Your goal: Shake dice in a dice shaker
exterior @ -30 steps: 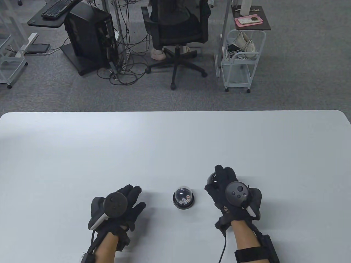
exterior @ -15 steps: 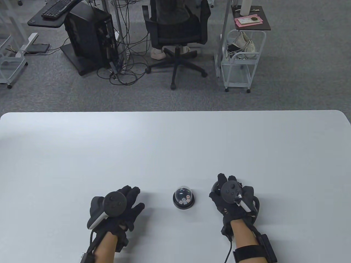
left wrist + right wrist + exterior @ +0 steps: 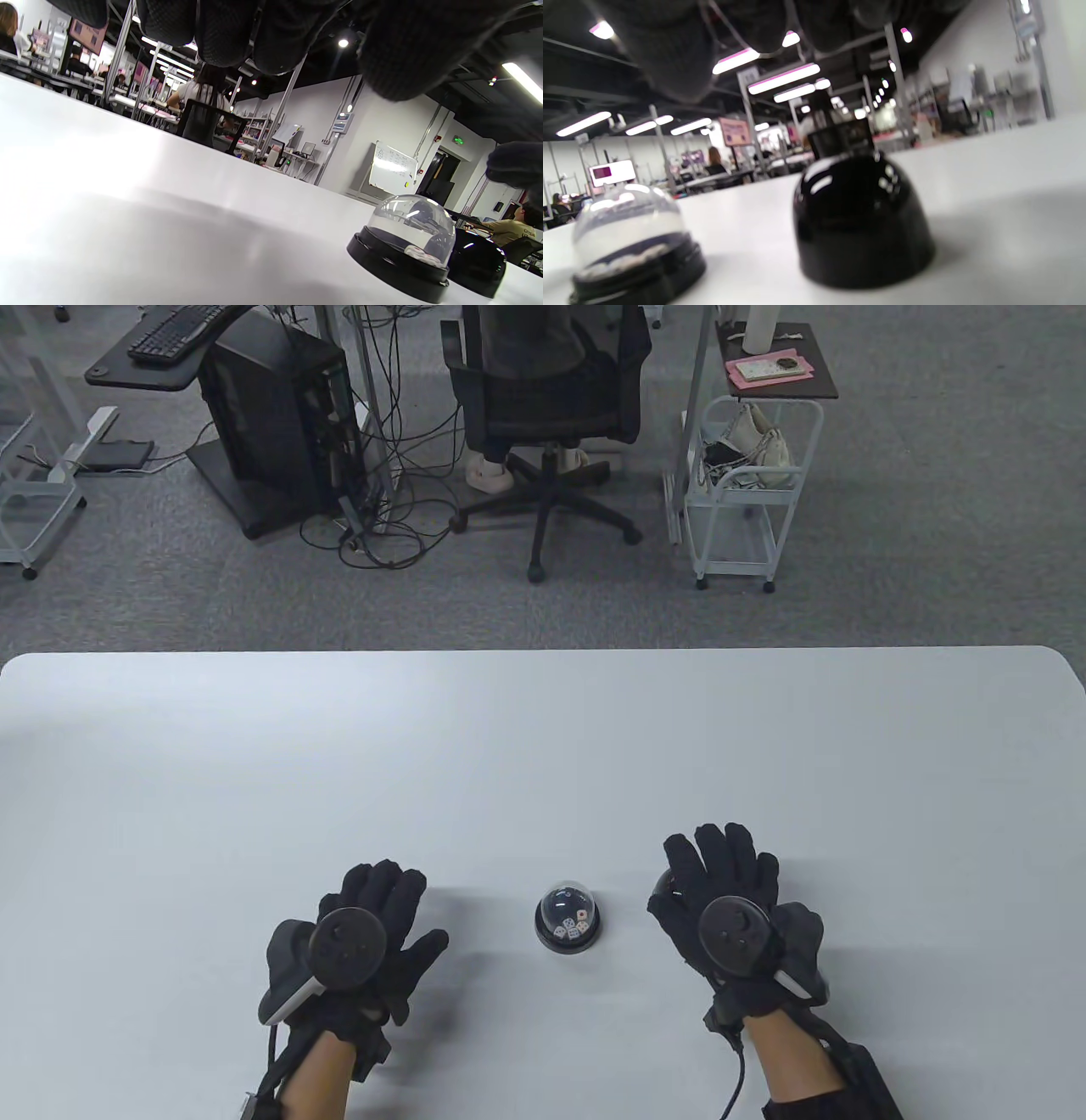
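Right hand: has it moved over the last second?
Yes. The right hand pulled back toward the table's near edge and opened flat, measured against the unmoved dice shaker.

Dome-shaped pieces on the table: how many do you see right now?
2. The clear dice shaker stands between the hands; the black dome cover stands on the table under the right hand, mostly hidden from above.

The table (image 3: 543,746) fills the lower half of the table view. The shaker (image 3: 568,919) stands on it at lower centre, with dice (image 3: 573,931) inside under its dome. The left hand (image 3: 356,950) lies to the shaker's left, well apart. The right hand (image 3: 734,916) lies to its right, over the cover (image 3: 662,886), which stands on the table just right of the shaker, apart from it.
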A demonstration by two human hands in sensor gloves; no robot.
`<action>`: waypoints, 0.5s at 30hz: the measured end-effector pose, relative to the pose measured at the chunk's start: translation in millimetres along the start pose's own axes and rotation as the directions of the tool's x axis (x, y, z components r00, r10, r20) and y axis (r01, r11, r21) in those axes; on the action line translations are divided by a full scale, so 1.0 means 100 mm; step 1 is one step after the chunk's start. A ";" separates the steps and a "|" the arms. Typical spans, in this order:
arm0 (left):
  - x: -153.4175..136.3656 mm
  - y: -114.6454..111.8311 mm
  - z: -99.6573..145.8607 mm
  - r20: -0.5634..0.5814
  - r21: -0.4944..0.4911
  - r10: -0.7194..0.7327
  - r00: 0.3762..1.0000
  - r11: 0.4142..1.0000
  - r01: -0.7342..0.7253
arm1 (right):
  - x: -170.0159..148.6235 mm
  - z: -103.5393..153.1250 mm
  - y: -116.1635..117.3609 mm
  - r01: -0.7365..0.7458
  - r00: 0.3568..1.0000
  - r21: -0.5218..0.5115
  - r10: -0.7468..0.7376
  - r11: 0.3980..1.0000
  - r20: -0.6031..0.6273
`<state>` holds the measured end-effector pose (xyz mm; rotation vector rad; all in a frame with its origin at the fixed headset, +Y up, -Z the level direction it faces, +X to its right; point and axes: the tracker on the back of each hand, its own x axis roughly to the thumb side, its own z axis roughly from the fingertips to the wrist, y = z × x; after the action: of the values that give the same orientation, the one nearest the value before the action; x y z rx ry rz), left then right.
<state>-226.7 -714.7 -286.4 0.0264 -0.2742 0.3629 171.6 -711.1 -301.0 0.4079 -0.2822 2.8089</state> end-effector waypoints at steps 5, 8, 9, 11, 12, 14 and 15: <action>0.06 -0.01 0.01 0.011 -0.002 -0.054 0.998 0.999 0.054 | -0.06 0.10 0.07 -0.046 0.998 0.009 0.046 0.999 0.037; 0.08 -0.06 0.00 0.003 -0.037 -0.086 0.996 0.996 0.086 | -0.08 0.12 0.12 -0.062 0.998 0.060 0.060 0.996 0.031; 0.09 -0.08 -0.01 -0.003 -0.060 -0.097 0.995 0.993 0.097 | -0.09 0.13 0.14 -0.059 0.998 0.077 0.057 0.995 0.027; 0.09 -0.12 -0.02 -0.020 -0.109 -0.113 0.993 0.988 0.110 | -0.11 0.14 0.17 -0.062 0.998 0.111 0.060 0.992 0.020; 0.08 -0.14 -0.03 -0.024 -0.122 -0.114 0.993 0.986 0.111 | -0.11 0.15 0.19 -0.066 0.998 0.123 0.065 0.990 0.018; 0.07 -0.18 -0.05 -0.033 -0.143 -0.112 0.993 0.984 0.106 | -0.11 0.16 0.22 -0.078 0.997 0.154 0.076 0.985 0.020; 0.07 -0.18 -0.05 -0.033 -0.141 -0.112 0.993 0.984 0.106 | -0.10 0.16 0.24 -0.084 0.996 0.163 0.081 0.983 0.024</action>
<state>-213.1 -729.3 -288.9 -0.1028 -0.2563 0.2348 177.1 -740.0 -292.2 0.4673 -0.0731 2.9225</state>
